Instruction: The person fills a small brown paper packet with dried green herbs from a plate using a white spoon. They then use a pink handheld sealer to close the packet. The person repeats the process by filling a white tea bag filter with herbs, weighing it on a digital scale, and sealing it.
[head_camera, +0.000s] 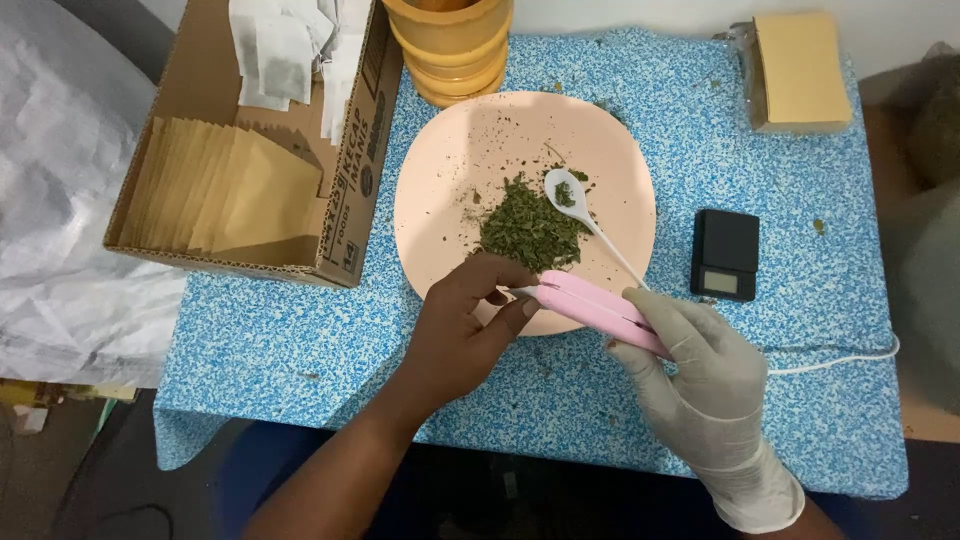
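Pink sealer (600, 310) between both hands (470, 320).

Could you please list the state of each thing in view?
Pink plate: holds a loose pile of dried green herb.
White spoon: resting on the plate, herb in bowl.
Pink sealer: held by both hands.
Cardboard box: open, envelopes inside.
Pocket scale: nothing on it.

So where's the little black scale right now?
The scale sits on the blue table, right of the pink plate and just above the gloved right hand.
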